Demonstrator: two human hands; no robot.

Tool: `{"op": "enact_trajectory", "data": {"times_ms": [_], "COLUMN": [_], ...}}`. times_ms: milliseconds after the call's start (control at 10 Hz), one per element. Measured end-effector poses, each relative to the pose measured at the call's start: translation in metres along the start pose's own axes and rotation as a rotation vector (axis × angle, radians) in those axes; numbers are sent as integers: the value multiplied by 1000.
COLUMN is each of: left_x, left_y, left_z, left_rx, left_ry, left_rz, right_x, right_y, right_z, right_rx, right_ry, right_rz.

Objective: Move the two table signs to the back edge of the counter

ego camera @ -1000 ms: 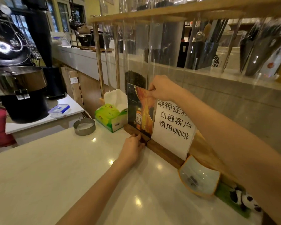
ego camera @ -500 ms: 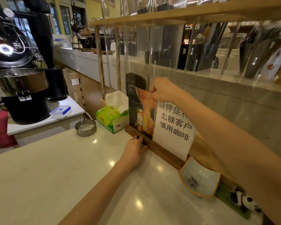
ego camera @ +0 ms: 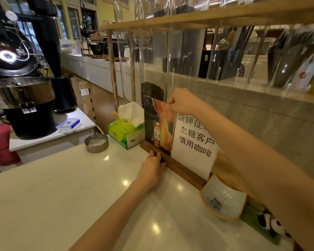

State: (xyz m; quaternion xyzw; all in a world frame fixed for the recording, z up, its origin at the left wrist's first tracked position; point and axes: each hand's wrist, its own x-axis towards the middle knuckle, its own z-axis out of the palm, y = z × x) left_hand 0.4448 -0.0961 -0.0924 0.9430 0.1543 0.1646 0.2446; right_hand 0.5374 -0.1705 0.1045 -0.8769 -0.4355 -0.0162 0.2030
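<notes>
Pale counter (ego camera: 65, 196) runs to a back edge under a wooden shelf, and both signs stand there side by side, touching: the dark bottle sign (ego camera: 157, 127) on the left, the white text sign (ego camera: 194, 142) on the right. Your right hand (ego camera: 181, 102) pinches the bottle sign's top corner. Your left hand (ego camera: 150, 169) presses curled fingertips against its wooden base (ego camera: 172, 163). A tissue box (ego camera: 124, 134) sits just left, an ashtray (ego camera: 96, 143) beyond it.
</notes>
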Motion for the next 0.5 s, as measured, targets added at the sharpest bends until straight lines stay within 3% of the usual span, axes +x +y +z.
{"op": "enact_trajectory", "data": {"times_ms": [400, 500], "left_x": [3, 3], "left_y": [8, 9], "left_z": [-15, -27], "left_rx": [-51, -160], "left_ry": [-38, -41], "left_rz": [-29, -127], "right_x": [-10, -18], "right_y": [-8, -8], "right_z": [5, 2], "right_rx": [-91, -34], "right_ry": [13, 77], "right_rz": [4, -3]}}
